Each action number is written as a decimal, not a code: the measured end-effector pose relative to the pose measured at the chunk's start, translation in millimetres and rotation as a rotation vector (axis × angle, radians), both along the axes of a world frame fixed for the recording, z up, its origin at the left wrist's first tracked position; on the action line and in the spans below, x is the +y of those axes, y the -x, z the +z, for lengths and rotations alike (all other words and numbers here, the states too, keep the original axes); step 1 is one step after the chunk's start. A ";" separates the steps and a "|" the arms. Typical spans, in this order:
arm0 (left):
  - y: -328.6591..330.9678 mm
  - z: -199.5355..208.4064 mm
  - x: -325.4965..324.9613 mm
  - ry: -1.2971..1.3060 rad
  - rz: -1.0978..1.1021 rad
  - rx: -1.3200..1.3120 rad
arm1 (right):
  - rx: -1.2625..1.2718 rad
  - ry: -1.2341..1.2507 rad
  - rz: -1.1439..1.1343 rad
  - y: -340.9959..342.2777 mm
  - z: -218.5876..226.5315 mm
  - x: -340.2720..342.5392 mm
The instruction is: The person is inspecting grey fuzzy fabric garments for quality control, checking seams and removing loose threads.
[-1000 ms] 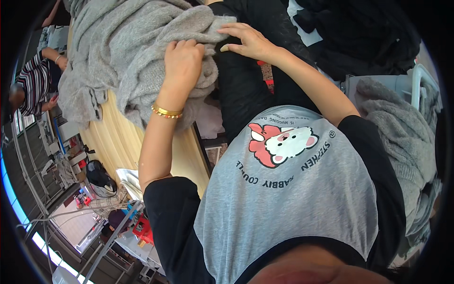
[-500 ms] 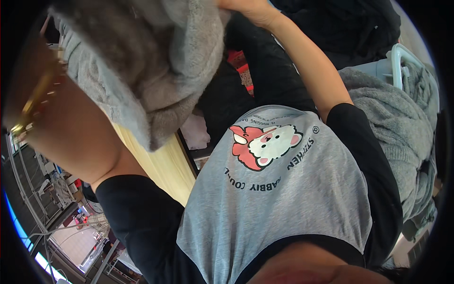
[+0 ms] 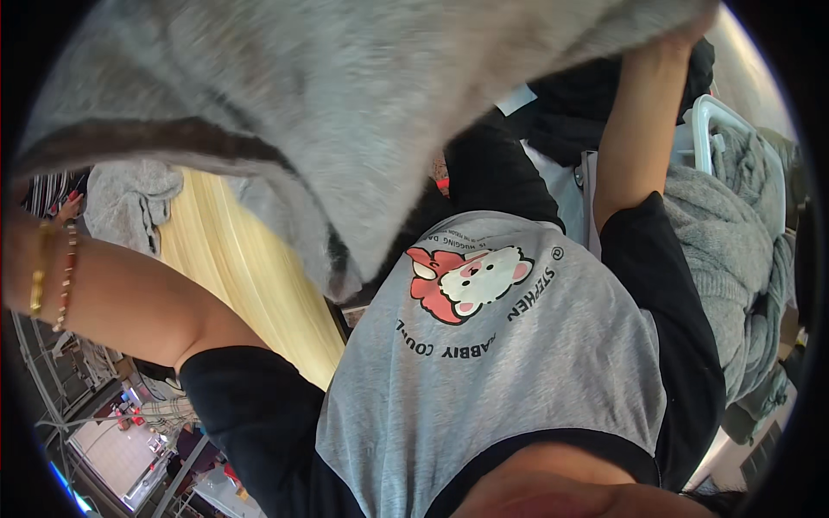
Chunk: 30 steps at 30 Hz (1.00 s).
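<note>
A large fuzzy grey knit piece [image 3: 345,95], perhaps a garment, hangs spread across the top of the view, partly blurred. My right hand [image 3: 693,33] grips its upper right corner, arm stretched forward. The fingers are mostly behind the cloth and the view's dark rim. My left hand lies at the far left rim beside the cloth's left end, its fingers hidden in shadow. A gold bracelet [image 3: 38,272] and a beaded one [image 3: 67,274] circle that wrist. The cloth's lower tip [image 3: 341,281] hangs close to my shirt.
A pale yellow wooden surface [image 3: 233,259] runs along my left, with another grey knit piece [image 3: 129,198] on it. Past that, another person's hand [image 3: 71,205] shows. At right, a light plastic basket [image 3: 704,129] holds grey knits [image 3: 717,233]. Black cloth [image 3: 570,108] lies ahead.
The bunched grey knit piece is now spread wide and higher across the view. My right hand has moved outward to the right, and my left arm has swung lower.
</note>
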State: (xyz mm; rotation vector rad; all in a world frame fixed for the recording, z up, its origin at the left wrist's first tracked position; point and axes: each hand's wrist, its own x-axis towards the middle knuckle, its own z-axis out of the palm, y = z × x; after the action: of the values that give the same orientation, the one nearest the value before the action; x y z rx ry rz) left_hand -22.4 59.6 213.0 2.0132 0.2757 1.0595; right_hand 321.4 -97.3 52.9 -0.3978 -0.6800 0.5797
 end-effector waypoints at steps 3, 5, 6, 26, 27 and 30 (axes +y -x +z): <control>24.1 -44.5 18.0 0.170 0.138 -0.054 | -0.068 -0.089 -0.021 -7.0 25.7 -8.4; 34.9 -85.4 22.3 0.242 0.205 -0.057 | -0.189 0.000 0.001 -2.7 34.5 -3.9; 38.5 -108.8 20.8 0.302 0.262 0.014 | -0.273 0.086 0.020 4.4 36.0 1.2; 71.8 -224.5 -38.9 0.370 0.353 0.688 | -0.996 1.107 0.116 -3.1 -126.9 1.1; 71.5 -225.7 -40.0 0.307 0.326 0.662 | -0.986 1.229 0.111 -1.8 -134.8 -1.9; 71.4 -229.5 -42.5 0.569 0.331 0.593 | -0.767 1.401 0.202 2.2 -153.3 1.4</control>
State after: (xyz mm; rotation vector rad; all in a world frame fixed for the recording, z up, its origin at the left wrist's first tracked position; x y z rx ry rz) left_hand -93.8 17.1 -16.5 1.7291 1.1189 0.4532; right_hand 319.2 -95.9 -100.5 -1.9439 -0.9621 1.0653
